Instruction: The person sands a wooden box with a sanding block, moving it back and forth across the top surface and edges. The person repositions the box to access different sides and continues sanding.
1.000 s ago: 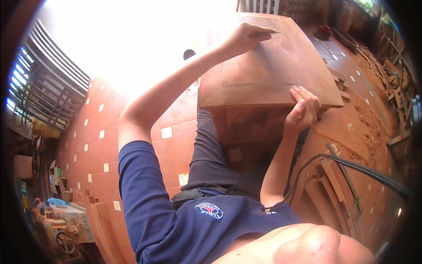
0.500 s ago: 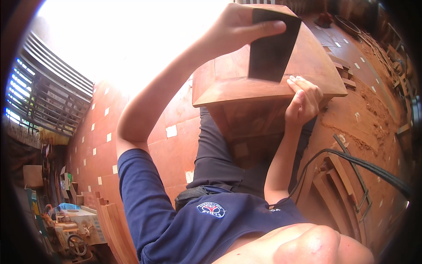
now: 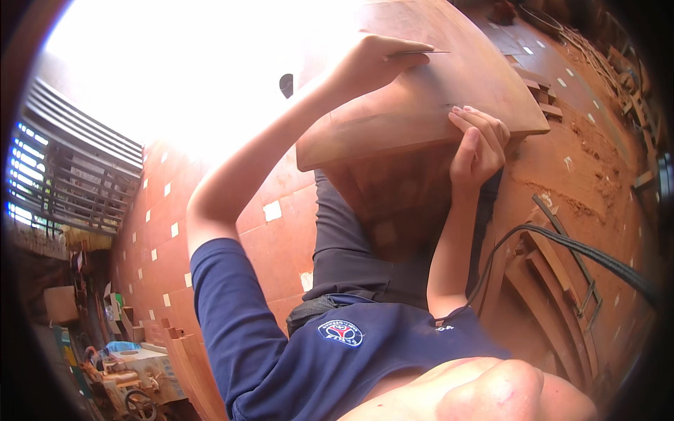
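Observation:
A wide wooden panel point(image 3: 414, 98) with a raised body beneath its near edge stands in front of my legs. Over its left part, my left hand point(image 3: 375, 63) pinches a thin, dark, flat rectangular plate point(image 3: 437, 52), now seen edge-on as a narrow line. At the panel's near right edge is my right hand point(image 3: 481, 144), its fingers drawn together and the fingertips close to the wood. A small dark mark shows beside those fingertips; whether they hold anything cannot be made out.
Curved wooden pieces point(image 3: 544, 295) lean at lower right, near a black cable point(image 3: 583, 249). Wood offcuts point(image 3: 540, 91) lie beyond the panel, with sawdust on the floor point(image 3: 583, 168). Boards point(image 3: 193, 372) and a machine with a handwheel point(image 3: 140, 405) stand at lower left.
The plate in my left hand has turned from face-on to edge-on, and that hand has come slightly lower. My right hand stays near the panel's edge, shifted slightly.

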### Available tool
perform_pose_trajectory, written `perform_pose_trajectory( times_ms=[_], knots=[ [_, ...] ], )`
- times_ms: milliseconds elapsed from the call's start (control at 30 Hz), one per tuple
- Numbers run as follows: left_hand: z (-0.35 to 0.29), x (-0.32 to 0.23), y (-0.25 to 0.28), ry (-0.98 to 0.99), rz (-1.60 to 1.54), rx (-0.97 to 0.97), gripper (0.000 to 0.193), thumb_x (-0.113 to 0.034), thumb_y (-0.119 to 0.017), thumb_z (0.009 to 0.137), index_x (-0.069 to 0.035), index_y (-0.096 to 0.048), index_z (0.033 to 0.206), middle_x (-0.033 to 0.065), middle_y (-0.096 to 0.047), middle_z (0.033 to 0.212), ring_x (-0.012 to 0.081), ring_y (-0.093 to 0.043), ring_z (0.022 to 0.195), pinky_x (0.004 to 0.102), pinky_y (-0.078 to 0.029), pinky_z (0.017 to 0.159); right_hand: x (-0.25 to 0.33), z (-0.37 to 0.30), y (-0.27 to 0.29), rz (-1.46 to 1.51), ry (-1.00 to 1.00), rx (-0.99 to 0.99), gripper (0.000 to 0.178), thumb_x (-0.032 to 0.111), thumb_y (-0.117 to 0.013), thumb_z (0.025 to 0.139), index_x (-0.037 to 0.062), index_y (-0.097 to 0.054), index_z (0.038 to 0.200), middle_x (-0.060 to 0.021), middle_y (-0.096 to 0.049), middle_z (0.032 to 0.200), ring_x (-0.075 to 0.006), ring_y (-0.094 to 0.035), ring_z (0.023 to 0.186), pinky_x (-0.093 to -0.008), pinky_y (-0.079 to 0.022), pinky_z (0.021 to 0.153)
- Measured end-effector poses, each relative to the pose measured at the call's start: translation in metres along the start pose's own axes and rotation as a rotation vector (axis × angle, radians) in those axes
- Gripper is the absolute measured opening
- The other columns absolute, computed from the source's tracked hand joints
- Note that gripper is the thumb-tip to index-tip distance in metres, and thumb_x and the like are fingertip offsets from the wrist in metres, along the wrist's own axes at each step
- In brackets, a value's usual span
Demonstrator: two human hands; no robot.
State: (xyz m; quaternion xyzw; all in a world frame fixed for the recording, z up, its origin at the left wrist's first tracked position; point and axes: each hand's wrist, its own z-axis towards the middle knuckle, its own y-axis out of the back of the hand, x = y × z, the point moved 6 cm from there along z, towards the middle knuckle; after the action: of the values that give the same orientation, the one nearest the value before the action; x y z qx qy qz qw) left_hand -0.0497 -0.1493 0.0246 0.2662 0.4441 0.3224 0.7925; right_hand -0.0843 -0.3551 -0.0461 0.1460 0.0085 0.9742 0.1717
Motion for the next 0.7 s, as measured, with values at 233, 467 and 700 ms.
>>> perform_pose_trajectory(
  times_ms=[233, 467, 700],
  knots=[
    [-0.015, 0.031, 0.06, 0.039, -0.449, -0.278, 0.038, -0.032, -0.067, 0.102, 0.001, -0.072, 0.12, 0.0018, -0.072, 0.092, 0.0092, -0.064, 0.082, 0.0247, -0.051, 0.073, 0.002, 0.0, -0.002, -0.01, 0.027, -0.005, 0.029, 0.008, -0.051, 0.091, 0.0022, -0.078, 0.083, -0.0068, -0.077, 0.088, -0.0239, -0.071, 0.09, -0.0353, -0.046, 0.091],
    [0.043, 0.051, 0.055, 0.153, -0.164, -0.393, 0.025, -0.014, -0.061, 0.104, 0.004, -0.072, 0.118, 0.0087, -0.077, 0.105, 0.013, -0.069, 0.099, 0.0292, -0.056, 0.088, -0.003, -0.001, -0.002, 0.008, 0.017, -0.029, 0.028, 0.009, -0.052, 0.09, 0.0028, -0.078, 0.083, -0.0064, -0.077, 0.088, -0.0229, -0.071, 0.09, -0.035, -0.046, 0.09],
    [0.084, 0.168, 0.038, -0.047, -0.001, -0.251, 0.034, -0.024, -0.06, 0.105, -0.002, -0.07, 0.128, 0.0086, -0.075, 0.12, 0.0167, -0.068, 0.106, 0.0326, -0.054, 0.095, 0.003, 0.002, -0.009, 0.036, 0.032, -0.008, 0.028, 0.009, -0.052, 0.09, 0.003, -0.079, 0.083, -0.0058, -0.077, 0.088, -0.0227, -0.071, 0.091, -0.0348, -0.046, 0.091]
  ],
)
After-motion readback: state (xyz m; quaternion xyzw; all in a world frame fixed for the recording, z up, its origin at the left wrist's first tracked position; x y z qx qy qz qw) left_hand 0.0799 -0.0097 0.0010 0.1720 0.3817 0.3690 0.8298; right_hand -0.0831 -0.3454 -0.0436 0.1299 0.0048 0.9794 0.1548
